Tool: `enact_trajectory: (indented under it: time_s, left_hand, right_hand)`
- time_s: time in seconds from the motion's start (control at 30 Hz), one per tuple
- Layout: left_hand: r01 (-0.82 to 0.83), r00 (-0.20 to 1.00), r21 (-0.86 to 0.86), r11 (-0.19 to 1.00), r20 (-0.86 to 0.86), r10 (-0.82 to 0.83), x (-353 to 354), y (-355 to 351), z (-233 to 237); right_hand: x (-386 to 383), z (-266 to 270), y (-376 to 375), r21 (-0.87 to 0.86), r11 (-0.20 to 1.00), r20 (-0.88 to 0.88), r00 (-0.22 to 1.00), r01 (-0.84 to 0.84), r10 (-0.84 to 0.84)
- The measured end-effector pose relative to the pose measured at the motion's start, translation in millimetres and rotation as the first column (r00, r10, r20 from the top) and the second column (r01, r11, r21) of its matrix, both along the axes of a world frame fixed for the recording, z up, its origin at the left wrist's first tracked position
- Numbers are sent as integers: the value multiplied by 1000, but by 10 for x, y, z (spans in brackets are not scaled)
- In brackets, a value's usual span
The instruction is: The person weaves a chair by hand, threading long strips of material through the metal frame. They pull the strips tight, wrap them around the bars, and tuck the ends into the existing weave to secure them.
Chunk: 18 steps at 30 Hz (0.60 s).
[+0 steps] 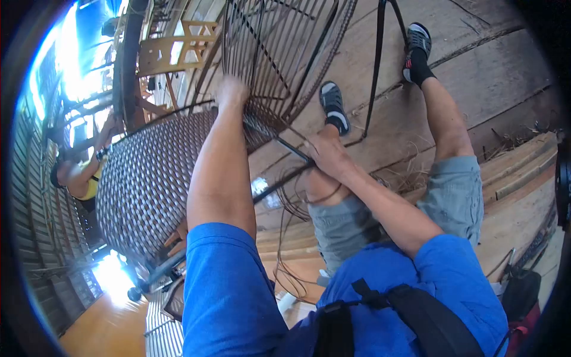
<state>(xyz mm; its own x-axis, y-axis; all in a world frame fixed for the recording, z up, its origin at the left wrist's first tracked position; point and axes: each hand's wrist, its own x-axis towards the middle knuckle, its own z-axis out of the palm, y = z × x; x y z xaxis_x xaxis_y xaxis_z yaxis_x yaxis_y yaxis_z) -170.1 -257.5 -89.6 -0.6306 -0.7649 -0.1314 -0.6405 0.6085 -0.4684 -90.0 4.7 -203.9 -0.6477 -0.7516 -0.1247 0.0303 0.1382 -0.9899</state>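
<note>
A woven brown chair [157, 178] with a dark metal frame lies tilted in front of me. My left hand [231, 92] is raised at the edge of the weave, beside the bare vertical rods [262, 53]; motion smears its fingers. Nearer my knee, my right hand [327, 152] is closed at the end of a dark frame bar, with thin strands close by. What it grips is too small to make out. Loose brown strands [288, 202] hang in loops below it, beside my leg.
Wooden planks [499, 65] form the floor, with fibre scraps on them. A wooden chair [178, 47] stands at the upper left. Another person [83, 178] in yellow is behind the woven panel. A dark bag [520, 294] lies at the lower right.
</note>
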Motion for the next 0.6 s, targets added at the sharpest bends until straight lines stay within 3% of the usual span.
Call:
enact_trajectory:
  time_s: [0.03,0.07,0.1,0.17,0.27,0.37,0.6]
  left_hand:
    - [58,994,-119,991,-85,-68,-70,345,95]
    - [262,962,-124,957,-48,-269,-82,481,186]
    - [499,860,-47,865,-102,-501,-11,380,170]
    - [563,816,189,804,22,-577,70,461,221]
    - [308,881,369,877,237,-409,227,884,390]
    - [267,843,443,856,322,-430,321,877,418]
    - [224,777,363,904,494,-391,196,928,284]
  right_hand:
    - [-40,57,24,-6,1000,-10,1000,-1,1]
    - [-76,82,17,-13,1000,-20,1000,3,-4]
    - [-75,56,6,-39,999,-42,999,7,-9]
    - [-91,-12,-11,-92,996,-93,995,14,-22]
    - [-219,206,121,-33,999,-145,989,-9,4]
    - [-219,192,81,-6,999,-178,983,-34,32]
    - [-83,203,92,54,999,-247,969,6,7]
